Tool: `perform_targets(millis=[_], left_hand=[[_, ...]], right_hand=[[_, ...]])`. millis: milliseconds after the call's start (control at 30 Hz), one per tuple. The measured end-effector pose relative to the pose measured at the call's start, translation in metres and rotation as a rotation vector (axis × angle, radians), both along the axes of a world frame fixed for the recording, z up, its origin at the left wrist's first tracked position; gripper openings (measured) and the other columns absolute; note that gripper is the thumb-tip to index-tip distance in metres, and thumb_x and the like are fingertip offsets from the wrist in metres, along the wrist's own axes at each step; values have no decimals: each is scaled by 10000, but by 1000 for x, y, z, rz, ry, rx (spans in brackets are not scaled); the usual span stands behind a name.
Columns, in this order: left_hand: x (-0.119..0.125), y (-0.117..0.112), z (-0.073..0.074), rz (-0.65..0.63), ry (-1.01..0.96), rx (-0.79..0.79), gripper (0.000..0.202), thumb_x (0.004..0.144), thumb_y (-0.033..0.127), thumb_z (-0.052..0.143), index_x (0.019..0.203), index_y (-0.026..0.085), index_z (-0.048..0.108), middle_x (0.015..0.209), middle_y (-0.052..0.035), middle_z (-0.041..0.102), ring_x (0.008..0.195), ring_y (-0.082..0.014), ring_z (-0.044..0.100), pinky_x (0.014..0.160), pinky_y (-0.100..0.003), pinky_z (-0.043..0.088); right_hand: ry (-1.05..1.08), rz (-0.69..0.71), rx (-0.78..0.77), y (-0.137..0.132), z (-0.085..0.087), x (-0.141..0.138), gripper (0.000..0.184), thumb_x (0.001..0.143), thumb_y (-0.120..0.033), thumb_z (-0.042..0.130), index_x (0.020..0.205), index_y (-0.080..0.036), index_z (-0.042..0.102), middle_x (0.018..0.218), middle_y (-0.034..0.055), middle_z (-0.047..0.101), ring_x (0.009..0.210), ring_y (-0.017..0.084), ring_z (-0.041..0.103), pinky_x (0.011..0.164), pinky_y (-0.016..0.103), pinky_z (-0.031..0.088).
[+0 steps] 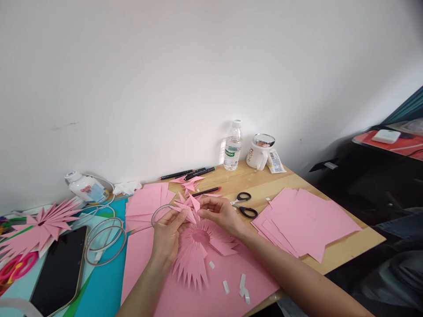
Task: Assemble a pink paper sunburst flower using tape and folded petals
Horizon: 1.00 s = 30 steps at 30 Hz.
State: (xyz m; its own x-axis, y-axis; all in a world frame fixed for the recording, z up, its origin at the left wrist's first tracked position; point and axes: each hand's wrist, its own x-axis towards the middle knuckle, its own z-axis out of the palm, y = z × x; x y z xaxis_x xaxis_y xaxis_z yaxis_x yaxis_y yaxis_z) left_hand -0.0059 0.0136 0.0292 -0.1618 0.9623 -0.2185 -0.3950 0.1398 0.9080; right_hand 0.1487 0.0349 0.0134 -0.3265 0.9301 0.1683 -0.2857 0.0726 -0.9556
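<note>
Here, by the left hand (168, 233), thumb closed against fingers, folded pink paper (191, 214) is pinched above the far side of a pleated rosette (192, 259); the paper's right edge is gripped between fingertips of the right hand (220, 214).

Wall (158, 79) is bright, softly lit; a faint shadow marks it beside the bottle (233, 149); lower right corner is dark, blurred.
</note>
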Motion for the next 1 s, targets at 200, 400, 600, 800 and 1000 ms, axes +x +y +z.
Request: perform_targets(millis=[200,400,600,800,1000], left_hand=[[0,-1,1,-9,11,-19,254,460,267,848,617,127,706,606,-7,641,538,-117,588,509,-224,516],[0,-1,0,-14,12,-20,265,454,272,852,615,126,699,604,-4,646,538,-122,598,504,-225,515],[1,-1,0,-11,6,-18,267,448,276,853,603,123,699,618,-2,645,557,-118,597,522,-220,524],[2,-1,1,-22,13,-9,245,464,274,846,581,128,689,607,0,636,567,-122,596,525,-221,526],[1,-1,0,-22,8,-15,249,467,276,848,587,127,689,615,0,632,565,-117,596,518,-213,527]], right_hand=[[-7,-10,-7,0,0,-1,227,690,-357,737,813,-180,666,755,-2,628,697,119,585,686,260,500],[-49,-34,12,1,-6,-1,241,678,-353,745,845,-189,690,800,10,656,715,134,608,681,275,515],[-49,-10,23,3,-11,-2,224,692,-325,737,869,-192,700,810,12,657,689,118,597,682,268,516],[-40,-22,-1,2,-9,-3,241,670,-350,749,840,-186,699,783,13,653,670,124,593,675,281,521],[-59,-33,-17,-1,-5,-4,229,669,-353,747,815,-185,696,760,6,653,671,128,602,676,280,508]])
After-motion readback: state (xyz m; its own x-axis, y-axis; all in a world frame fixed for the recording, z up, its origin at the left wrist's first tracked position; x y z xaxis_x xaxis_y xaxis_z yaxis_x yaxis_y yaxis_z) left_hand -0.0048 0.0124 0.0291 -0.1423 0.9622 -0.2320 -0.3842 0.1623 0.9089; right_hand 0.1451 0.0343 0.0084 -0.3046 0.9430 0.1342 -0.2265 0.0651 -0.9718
